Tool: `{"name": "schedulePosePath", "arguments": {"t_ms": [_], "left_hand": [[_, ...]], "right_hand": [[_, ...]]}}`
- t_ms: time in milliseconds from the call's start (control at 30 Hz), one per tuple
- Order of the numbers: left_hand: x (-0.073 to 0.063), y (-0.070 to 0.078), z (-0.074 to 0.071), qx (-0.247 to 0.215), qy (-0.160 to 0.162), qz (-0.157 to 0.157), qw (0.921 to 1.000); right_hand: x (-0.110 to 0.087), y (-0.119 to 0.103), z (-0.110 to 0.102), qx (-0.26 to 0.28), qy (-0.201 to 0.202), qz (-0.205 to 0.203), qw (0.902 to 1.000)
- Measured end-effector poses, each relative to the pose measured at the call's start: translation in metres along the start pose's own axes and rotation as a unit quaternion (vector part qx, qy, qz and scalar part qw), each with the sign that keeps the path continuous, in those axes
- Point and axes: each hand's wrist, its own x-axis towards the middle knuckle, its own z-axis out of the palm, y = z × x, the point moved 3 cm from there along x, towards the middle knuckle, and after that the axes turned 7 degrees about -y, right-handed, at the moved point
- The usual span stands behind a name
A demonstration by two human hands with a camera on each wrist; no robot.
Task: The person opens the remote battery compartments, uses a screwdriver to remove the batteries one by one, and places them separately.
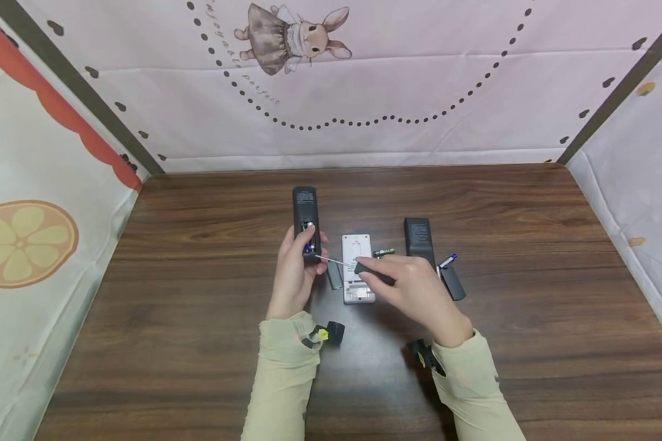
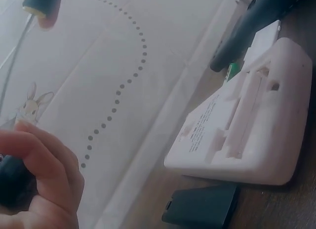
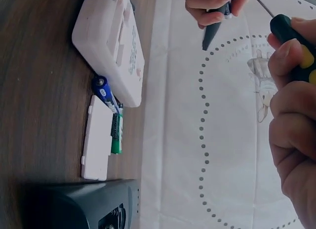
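My left hand (image 1: 292, 278) grips a black remote control (image 1: 306, 211) with its back facing up and its battery bay uncovered. Inside that bay a blue battery (image 1: 308, 248) shows partly, and the thumb lies over the bay. My right hand (image 1: 422, 291) holds a screwdriver (image 3: 284, 29) by its dark green and yellow handle. In the head view the thin shaft (image 1: 335, 262) reaches left to the remote's lower end; whether the tip touches it I cannot tell. Between the hands a white remote control (image 1: 357, 248) lies back up, its battery bay uncovered.
A dark battery cover (image 1: 334, 274) lies left of the white remote. To the right are a second black remote (image 1: 418, 234), a black cover (image 1: 453, 283) and a blue battery (image 1: 448, 260). A green battery (image 3: 117, 135) and a white cover (image 3: 97, 142) lie near the white remote.
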Motion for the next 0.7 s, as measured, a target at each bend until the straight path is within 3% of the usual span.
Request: {"name": "schedulePosePath", "arguments": {"t_ms": [100, 233, 333, 400, 500, 600, 700], "left_hand": [[0.0, 0.002, -0.003, 0.027, 0.005, -0.017, 0.9995], [-0.003, 0.006, -0.013, 0.111, 0.027, -0.056, 0.9919], [-0.002, 0.009, -0.018, 0.186, 0.035, -0.07, 0.9794], [-0.001, 0.009, -0.018, 0.247, 0.036, -0.077, 0.9653], [0.003, 0.006, -0.015, 0.359, 0.03, -0.102, 0.9273], [0.006, 0.004, -0.014, 0.468, 0.027, -0.131, 0.8734], [0.011, 0.005, -0.013, 0.551, 0.017, -0.139, 0.8227]], "right_hand": [[0.0, 0.001, -0.003, 0.007, 0.011, 0.006, 0.9999], [-0.002, 0.006, -0.009, 0.007, 0.027, 0.033, 0.9991], [-0.005, 0.012, -0.013, 0.015, 0.024, 0.064, 0.9975], [-0.007, 0.015, -0.016, 0.023, 0.022, 0.082, 0.9961], [-0.009, 0.02, -0.019, 0.032, 0.026, 0.096, 0.9946], [-0.01, 0.022, -0.021, 0.034, 0.031, 0.096, 0.9943], [-0.011, 0.024, -0.022, 0.039, 0.038, 0.096, 0.9939]]}}
